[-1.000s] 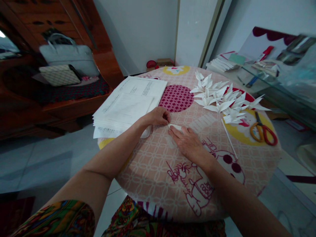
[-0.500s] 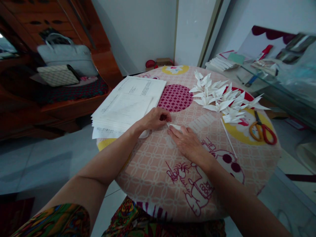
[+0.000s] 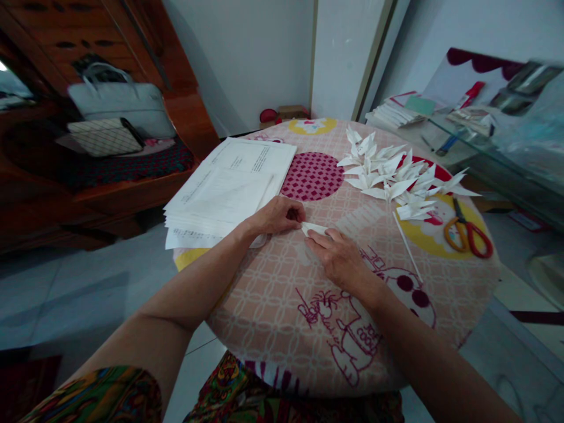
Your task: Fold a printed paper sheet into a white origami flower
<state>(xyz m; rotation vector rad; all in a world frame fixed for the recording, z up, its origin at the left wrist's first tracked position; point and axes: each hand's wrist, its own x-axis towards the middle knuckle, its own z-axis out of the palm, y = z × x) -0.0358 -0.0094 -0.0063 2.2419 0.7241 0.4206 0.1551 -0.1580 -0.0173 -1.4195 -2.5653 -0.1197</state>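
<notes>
Beneath the left grip [image 3: 282, 215] and the right grip [image 3: 341, 258] stands a round desk [image 3: 268, 323], covered by a pink patterned cloth [image 3: 282, 282]. A small folded paper [image 3: 314, 228] lies between the two grips, under the right one's fingertips. Left of the left grip and beyond it sits a stack of printed sheets [image 3: 233, 182]. Just beyond the right grip lies a translucent strip [image 3: 361, 216]; farther off, white paper shapes [image 3: 399, 189] cluster. To its right rest a thin white stick [image 3: 408, 247] and, farther right, scissors [image 3: 460, 220].
</notes>
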